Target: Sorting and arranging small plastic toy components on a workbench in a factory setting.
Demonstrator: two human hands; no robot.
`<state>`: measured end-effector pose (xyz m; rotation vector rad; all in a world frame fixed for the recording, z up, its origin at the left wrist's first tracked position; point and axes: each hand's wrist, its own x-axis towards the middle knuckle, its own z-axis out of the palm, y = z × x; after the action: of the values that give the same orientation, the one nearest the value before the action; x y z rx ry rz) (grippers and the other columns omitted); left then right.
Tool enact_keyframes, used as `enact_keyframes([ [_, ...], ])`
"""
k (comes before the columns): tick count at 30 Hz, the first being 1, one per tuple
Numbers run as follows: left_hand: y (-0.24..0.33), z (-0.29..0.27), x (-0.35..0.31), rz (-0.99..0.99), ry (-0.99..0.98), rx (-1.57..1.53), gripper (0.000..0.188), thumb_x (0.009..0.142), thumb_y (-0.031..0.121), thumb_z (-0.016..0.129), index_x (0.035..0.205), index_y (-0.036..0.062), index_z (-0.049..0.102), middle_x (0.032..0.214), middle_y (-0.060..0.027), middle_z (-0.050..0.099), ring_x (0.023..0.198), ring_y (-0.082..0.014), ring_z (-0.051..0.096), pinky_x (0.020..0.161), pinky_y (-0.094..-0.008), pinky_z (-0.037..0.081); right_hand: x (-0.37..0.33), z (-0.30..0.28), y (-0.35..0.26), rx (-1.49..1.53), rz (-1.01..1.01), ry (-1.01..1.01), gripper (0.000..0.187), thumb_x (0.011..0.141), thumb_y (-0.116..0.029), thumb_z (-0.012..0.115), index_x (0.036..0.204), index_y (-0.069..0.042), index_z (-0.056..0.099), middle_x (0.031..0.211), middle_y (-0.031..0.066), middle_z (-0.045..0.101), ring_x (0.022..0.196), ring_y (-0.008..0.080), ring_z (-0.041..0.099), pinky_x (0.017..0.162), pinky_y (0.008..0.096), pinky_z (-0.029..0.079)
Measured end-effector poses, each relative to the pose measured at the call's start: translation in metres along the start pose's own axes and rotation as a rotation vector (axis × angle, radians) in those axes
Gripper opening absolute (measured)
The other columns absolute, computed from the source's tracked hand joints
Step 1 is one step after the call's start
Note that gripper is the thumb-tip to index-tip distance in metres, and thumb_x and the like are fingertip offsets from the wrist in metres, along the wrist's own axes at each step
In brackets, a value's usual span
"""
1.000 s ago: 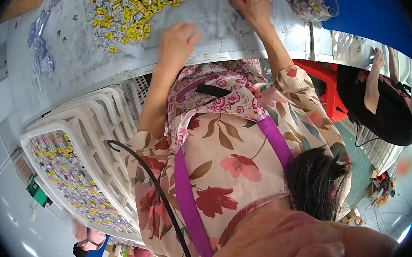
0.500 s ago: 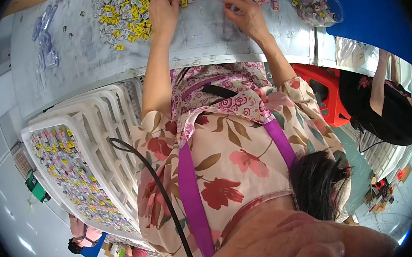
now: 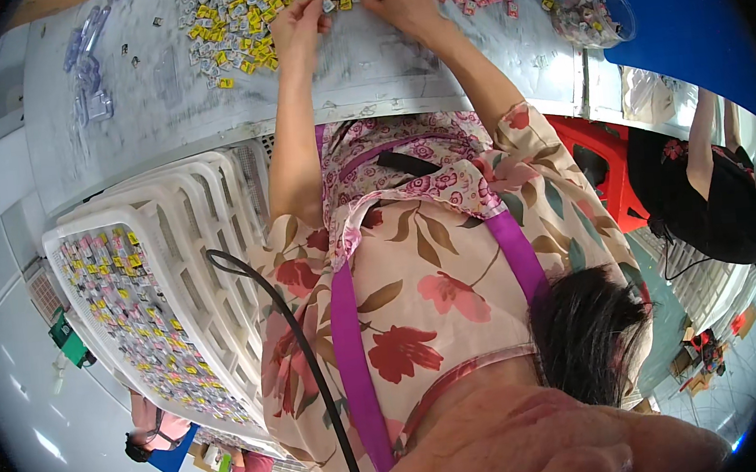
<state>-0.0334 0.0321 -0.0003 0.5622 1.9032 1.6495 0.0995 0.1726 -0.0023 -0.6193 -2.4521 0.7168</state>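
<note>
Small yellow, white and pink pieces (image 3: pixel 238 23) lie in a wide loose pile along the far part of the table (image 3: pixel 206 116). At the pile's near edge, my left hand (image 3: pixel 297 34) is closed, with a small whitish piece (image 3: pixel 327 5) pinched at its fingertips. To its right, my right hand (image 3: pixel 401 2) reaches into the pile, where yellow pieces meet pink ones. Its fingers are curled together over the pieces, and whatever lies between them is too small to make out.
A clear round tub (image 3: pixel 595 19) of small pieces stands at the right, beside a blue surface (image 3: pixel 679 30). Clear plastic parts (image 3: pixel 89 72) lie at the left. Stacked white crates (image 3: pixel 172 245) stand below the table's left side, near a red stool (image 3: pixel 601 162). Another person (image 3: pixel 707 198) is at the right.
My right hand has moved left and farther into the pile, and its fingers have drawn together. My left hand has shifted slightly nearer and turned, now showing a whitish piece at its fingertips.
</note>
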Motion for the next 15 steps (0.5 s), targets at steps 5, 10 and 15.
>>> enact_keyframes([
  [5,-0.010,-0.005,-0.018,-0.052,-0.057,-0.287,0.023,0.092,0.008,0.067,0.113,-0.0020,0.067,0.084,-0.0065,0.068,0.067,-0.0134,0.064,0.057,-0.0255,0.050,0.008,0.009,0.002,-0.054,0.001,0.052,0.021,0.082,-0.022,0.064,0.099,-0.010,0.063,0.095,0.0121,0.061,0.087,0.0343,0.063,0.070,0.0469,0.053],
  [10,-0.018,-0.006,-0.025,-0.060,-0.050,-0.272,0.021,0.092,0.007,0.067,0.112,-0.0012,0.068,0.086,-0.0069,0.068,0.067,-0.0128,0.063,0.058,-0.0250,0.050,0.008,0.015,-0.003,-0.093,0.009,0.041,0.025,0.079,-0.025,0.068,0.099,-0.011,0.062,0.094,0.0110,0.062,0.087,0.0327,0.064,0.069,0.0466,0.053],
  [15,-0.022,0.000,-0.033,-0.065,-0.065,-0.285,0.020,0.091,0.006,0.067,0.108,-0.0017,0.070,0.086,-0.0062,0.069,0.065,-0.0113,0.064,0.056,-0.0234,0.051,0.010,0.019,-0.013,-0.121,0.048,0.008,0.030,0.076,-0.027,0.071,0.099,-0.011,0.062,0.093,0.0095,0.063,0.087,0.0306,0.065,0.069,0.0457,0.053],
])
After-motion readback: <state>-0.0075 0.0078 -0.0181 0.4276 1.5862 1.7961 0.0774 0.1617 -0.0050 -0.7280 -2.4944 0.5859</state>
